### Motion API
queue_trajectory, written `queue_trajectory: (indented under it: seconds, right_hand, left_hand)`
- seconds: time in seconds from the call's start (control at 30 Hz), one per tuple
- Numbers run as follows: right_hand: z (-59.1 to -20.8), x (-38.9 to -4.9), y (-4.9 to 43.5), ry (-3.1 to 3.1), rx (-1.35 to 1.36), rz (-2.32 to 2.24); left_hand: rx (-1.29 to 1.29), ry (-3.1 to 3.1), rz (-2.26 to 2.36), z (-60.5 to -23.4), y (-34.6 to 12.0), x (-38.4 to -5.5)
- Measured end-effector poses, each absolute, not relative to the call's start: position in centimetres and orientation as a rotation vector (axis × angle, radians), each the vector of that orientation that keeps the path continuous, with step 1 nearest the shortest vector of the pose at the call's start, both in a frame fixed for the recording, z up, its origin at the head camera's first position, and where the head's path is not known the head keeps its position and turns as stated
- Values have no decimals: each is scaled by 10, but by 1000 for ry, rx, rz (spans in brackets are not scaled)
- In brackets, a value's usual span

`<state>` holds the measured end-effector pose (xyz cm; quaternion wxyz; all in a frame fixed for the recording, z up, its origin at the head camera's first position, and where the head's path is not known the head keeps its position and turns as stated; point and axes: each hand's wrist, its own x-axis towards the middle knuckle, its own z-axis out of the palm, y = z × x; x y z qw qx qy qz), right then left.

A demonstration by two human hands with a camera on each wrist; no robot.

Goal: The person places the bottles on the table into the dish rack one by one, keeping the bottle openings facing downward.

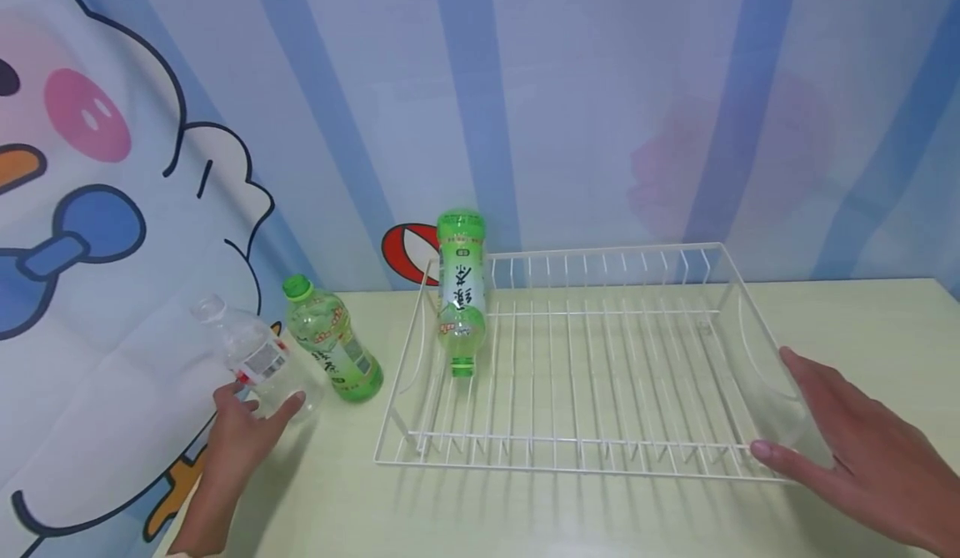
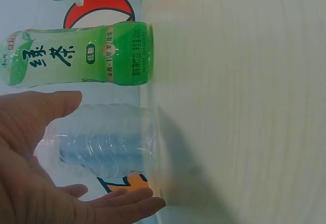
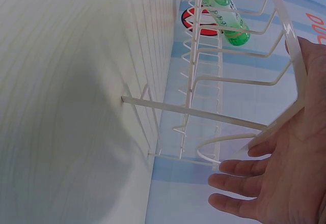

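My left hand (image 1: 251, 433) is beside a clear plastic bottle (image 1: 281, 379) that has no cap and a small red-and-white label. In the left wrist view, the thumb and fingers are spread to either side of the clear bottle (image 2: 107, 142), not curled round it. Just right of it stands a green tea bottle (image 1: 335, 345) with a green cap. Another green tea bottle (image 1: 462, 287) leans cap-down inside a white wire dish rack (image 1: 570, 466), at its left end. My right hand (image 1: 862, 441) is at the rack's front right corner, fingers extended; whether it touches is hard to tell.
The rack stands on a pale wood-grain table (image 1: 600, 516). Behind runs a blue striped backdrop (image 1: 592, 124) printed with cartoon figures, close to the rack's back rim and the bottles.
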<state>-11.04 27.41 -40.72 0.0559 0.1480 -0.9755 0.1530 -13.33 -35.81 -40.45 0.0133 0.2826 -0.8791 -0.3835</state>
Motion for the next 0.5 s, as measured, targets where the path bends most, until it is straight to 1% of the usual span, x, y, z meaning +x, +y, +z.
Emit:
queue_trajectory:
  seconds: [0.33,0.5]
  right_hand:
    - [-406,-112,273,-2997,441,448]
    - [-407,-112,273,-3010,434,456]
  left_hand:
    - [844,-2699,-1217,-409,-359,-137]
    - [784,-2681,-1224,-408,-360,-138]
